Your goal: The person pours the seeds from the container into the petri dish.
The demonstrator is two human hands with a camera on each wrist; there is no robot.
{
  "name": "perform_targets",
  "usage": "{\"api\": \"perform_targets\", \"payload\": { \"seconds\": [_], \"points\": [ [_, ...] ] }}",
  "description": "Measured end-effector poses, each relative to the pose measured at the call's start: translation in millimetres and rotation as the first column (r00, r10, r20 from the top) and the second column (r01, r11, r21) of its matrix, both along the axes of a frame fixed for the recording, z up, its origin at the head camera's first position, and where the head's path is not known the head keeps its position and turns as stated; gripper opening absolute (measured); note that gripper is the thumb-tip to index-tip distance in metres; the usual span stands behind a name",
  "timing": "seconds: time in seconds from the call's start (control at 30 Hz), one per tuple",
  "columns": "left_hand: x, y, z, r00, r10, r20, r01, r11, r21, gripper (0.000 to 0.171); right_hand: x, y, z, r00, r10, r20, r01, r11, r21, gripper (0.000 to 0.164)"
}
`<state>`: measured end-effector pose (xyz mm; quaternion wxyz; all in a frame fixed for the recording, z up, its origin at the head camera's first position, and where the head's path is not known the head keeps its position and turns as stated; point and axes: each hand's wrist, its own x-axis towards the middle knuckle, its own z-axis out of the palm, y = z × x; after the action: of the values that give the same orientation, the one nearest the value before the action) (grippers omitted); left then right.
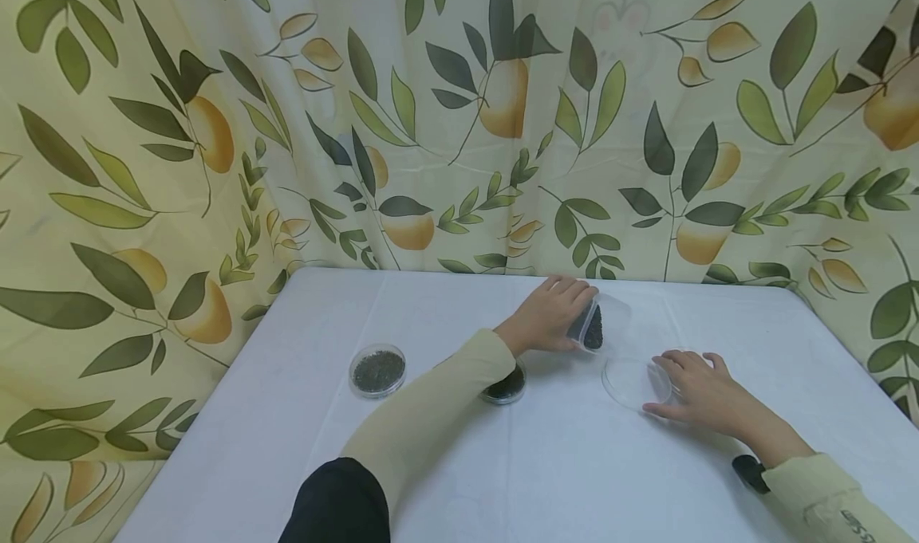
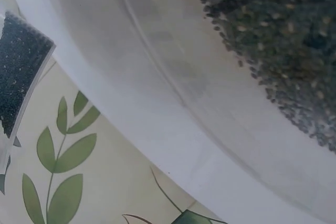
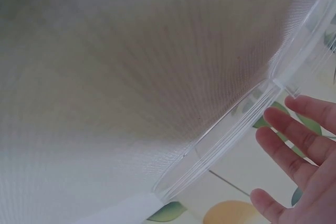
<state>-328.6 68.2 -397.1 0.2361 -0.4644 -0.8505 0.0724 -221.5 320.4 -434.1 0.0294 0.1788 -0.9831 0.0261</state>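
My left hand [image 1: 549,316] grips a clear plastic bag [image 1: 593,328] of small black seeds, tilted with its see-through end to the right. In the left wrist view the bag [image 2: 23,72] shows at the left edge, with one fingertip above it. To its right lies a clear round dish [image 1: 625,383] with no seeds visible in it. My right hand [image 1: 707,395] is at that dish's right side, thumb in front and fingers behind. In the right wrist view, the fingers [image 3: 294,140] are straight and spread, their tips right at the clear rim [image 3: 220,145].
Under the left forearm, a round dish [image 1: 506,387] of black seeds is partly hidden. Another dish [image 1: 378,370] of dark seeds stands farther left. All rest on a white-covered table [image 1: 445,479]. A leaf-and-fruit patterned curtain [image 1: 459,168] hangs behind the table's far edge.
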Motion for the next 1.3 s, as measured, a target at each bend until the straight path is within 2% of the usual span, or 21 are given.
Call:
{"api": "perform_targets", "payload": {
  "seconds": [0.93, 1.3],
  "points": [
    [4.6, 16.8, 8.5, 0.997, -0.052, -0.06, 0.049, 0.997, -0.052, 0.083, 1.2, 0.7, -0.4, 1.0, 0.011, -0.02, -0.011, 1.0, -0.004, 0.081],
    [7.9, 21.9, 10.5, 0.991, -0.069, -0.117, 0.06, 0.995, -0.083, 0.079, 1.5, 0.3, 0.4, 1.0, 0.013, -0.022, -0.012, 1.0, 0.013, 0.081]
  ]
}}
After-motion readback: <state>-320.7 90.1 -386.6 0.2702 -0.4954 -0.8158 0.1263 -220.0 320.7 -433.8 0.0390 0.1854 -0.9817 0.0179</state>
